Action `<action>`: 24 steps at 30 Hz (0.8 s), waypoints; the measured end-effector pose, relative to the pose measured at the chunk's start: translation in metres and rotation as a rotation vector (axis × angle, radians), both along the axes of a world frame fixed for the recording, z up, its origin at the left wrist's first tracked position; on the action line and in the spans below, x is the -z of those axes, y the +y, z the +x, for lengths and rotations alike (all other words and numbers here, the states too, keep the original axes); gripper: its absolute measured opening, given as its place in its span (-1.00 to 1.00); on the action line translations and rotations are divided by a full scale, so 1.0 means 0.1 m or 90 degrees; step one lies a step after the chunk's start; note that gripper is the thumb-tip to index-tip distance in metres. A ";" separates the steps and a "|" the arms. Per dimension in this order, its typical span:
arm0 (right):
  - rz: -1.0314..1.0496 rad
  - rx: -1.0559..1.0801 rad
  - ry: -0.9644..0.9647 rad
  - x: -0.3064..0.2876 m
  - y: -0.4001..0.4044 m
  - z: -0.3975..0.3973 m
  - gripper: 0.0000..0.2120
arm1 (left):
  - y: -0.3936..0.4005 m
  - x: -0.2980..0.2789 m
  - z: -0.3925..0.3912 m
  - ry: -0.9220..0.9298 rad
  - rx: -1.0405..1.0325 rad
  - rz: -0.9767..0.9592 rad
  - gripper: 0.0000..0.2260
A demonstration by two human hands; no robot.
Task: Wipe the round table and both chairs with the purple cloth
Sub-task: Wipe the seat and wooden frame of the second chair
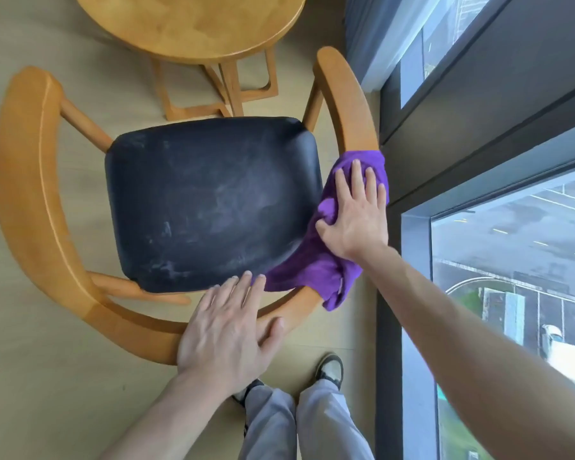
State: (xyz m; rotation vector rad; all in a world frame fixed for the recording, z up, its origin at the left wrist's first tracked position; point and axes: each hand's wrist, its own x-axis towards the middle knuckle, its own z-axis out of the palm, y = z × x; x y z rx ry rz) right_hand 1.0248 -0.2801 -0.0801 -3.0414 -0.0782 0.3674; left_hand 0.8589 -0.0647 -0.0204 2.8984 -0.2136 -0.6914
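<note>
A wooden chair (30,200) with a curved back rail and a black padded seat (213,200) stands just below me. The purple cloth (316,263) is draped over the right side of the rail. My right hand (356,214) presses flat on the cloth with fingers straight and the thumb tucked against a fold. My left hand (226,330) rests flat on the near part of the rail, fingers straight, fingertips close to the cloth's edge. The round wooden table (193,24) stands beyond the chair. No second chair is in view.
A tall window with a dark frame (392,327) runs along the right, very close to the chair's right arm. The table's legs (226,88) stand just past the seat. My legs and shoes (329,370) are behind the chair on the pale floor.
</note>
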 end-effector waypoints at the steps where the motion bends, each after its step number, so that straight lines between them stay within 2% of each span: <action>1: -0.003 -0.013 -0.002 -0.01 -0.05 0.23 -0.09 | 0.00 0.00 0.01 0.004 -0.002 0.004 -0.26; 5: -0.028 -0.010 -0.009 -0.02 -0.04 0.62 -0.12 | 0.01 0.05 0.01 0.010 -0.010 0.009 -0.22; 10: -0.002 0.075 0.006 -0.07 0.30 -0.30 -0.10 | 0.02 0.03 0.01 0.024 -0.034 -0.013 -0.27; 13: 0.088 0.102 0.095 -0.12 0.51 -0.84 -0.09 | 0.02 0.02 0.01 -0.001 -0.044 -0.050 -0.36; 17: 0.184 0.101 0.117 -0.18 0.57 -1.11 -0.09 | 0.04 0.02 0.00 -0.004 -0.044 -0.068 -0.33; 19: 0.141 0.044 0.110 -0.19 0.39 -0.98 -0.13 | 0.04 0.01 0.00 -0.013 -0.042 -0.070 -0.34; 24: -0.082 -0.113 0.082 -0.21 -0.06 -0.12 -0.20 | 0.05 0.03 -0.01 -0.014 -0.035 -0.048 -0.30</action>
